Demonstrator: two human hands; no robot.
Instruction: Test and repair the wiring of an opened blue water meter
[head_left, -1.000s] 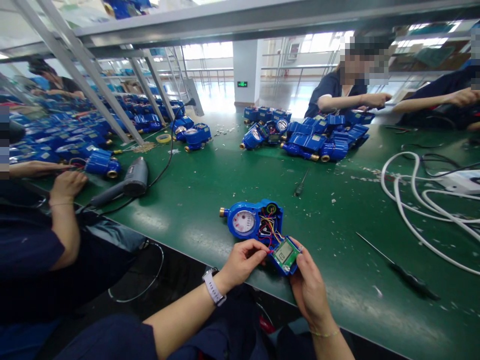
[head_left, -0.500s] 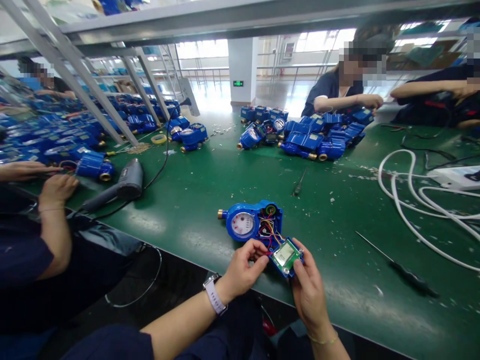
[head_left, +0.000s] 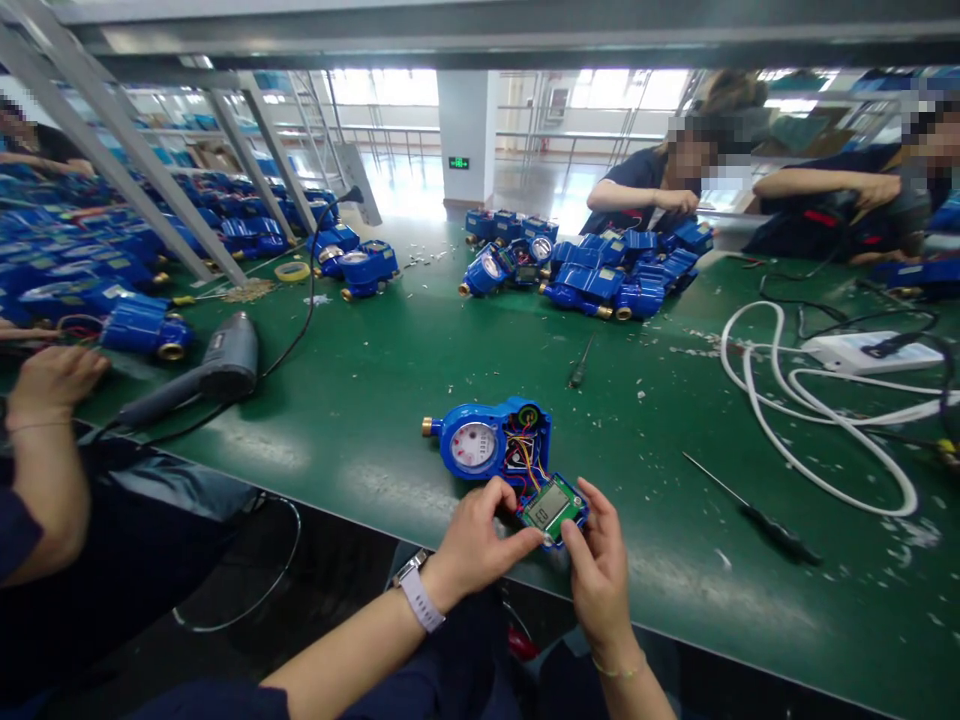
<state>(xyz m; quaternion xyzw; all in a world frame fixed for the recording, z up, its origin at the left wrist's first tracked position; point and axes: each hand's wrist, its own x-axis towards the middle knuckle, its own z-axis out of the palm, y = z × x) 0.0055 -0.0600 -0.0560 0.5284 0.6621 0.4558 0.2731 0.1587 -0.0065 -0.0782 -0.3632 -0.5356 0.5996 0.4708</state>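
A blue water meter [head_left: 448, 462] with a round white dial and a brass end lies at the table's near edge, its side compartment uncovered. Coloured wires [head_left: 534, 466] run from that compartment to a green circuit board [head_left: 571, 508] set in a blue cover. The board's small display [head_left: 546, 507] shows dark characters. My left hand [head_left: 472, 535] grips the cover's left side, thumb along its lower edge. On the opposite side, my right hand [head_left: 602, 560] holds the cover between thumb and fingers.
Two screwdrivers [head_left: 780, 532] [head_left: 577, 372] lie on the green table. A heat gun [head_left: 229, 360] rests at left, near a co-worker's hand [head_left: 56, 380]. Stacked blue meters [head_left: 592, 275] stand farther back. A white cable [head_left: 847, 440] and power strip [head_left: 862, 352] lie right.
The display, blank-looking before, now shows dark characters. My left thumb has moved onto the cover's lower edge. The whole view has shifted slightly.
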